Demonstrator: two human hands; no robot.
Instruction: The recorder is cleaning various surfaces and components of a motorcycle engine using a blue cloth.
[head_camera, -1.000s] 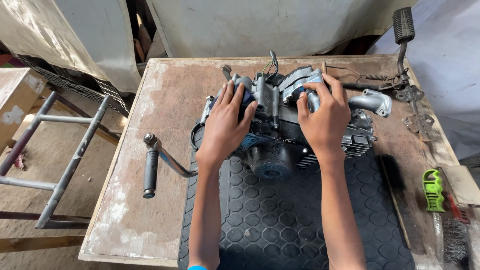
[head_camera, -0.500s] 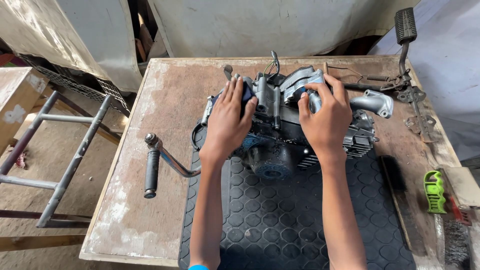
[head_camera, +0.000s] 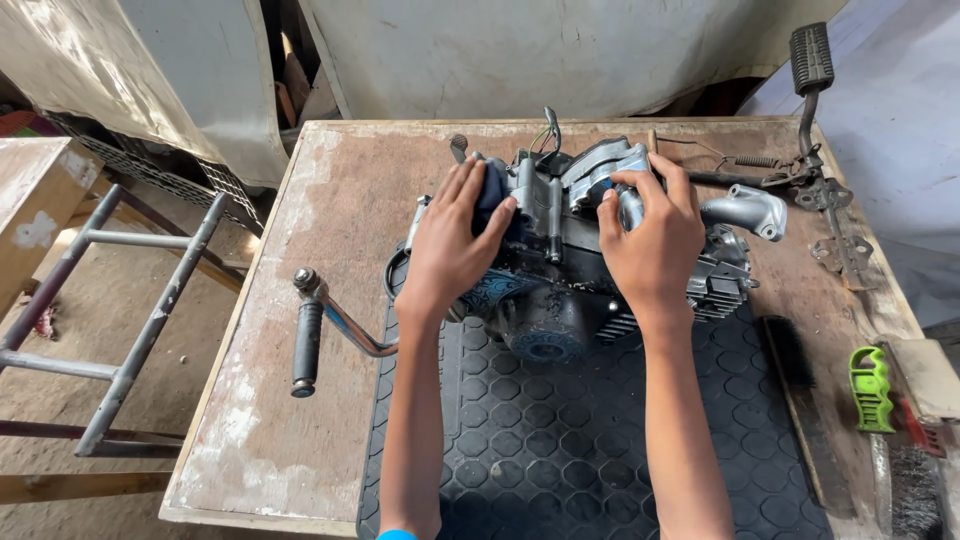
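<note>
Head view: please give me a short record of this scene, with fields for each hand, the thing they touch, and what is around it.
left hand: left hand lies flat on the left side of the engine, fingers spread
right hand: right hand grips its top right part
thing: grey motorcycle engine, partly on a black rubber mat
surface: worn wooden table
left of engine: kick lever
right edge: green-handled tool, foot pedal

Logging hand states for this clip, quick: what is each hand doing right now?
Left hand: fingers spread, pressed flat on the engine, not closed around it.
Right hand: fingers curled over the engine's top, gripping it.
</note>
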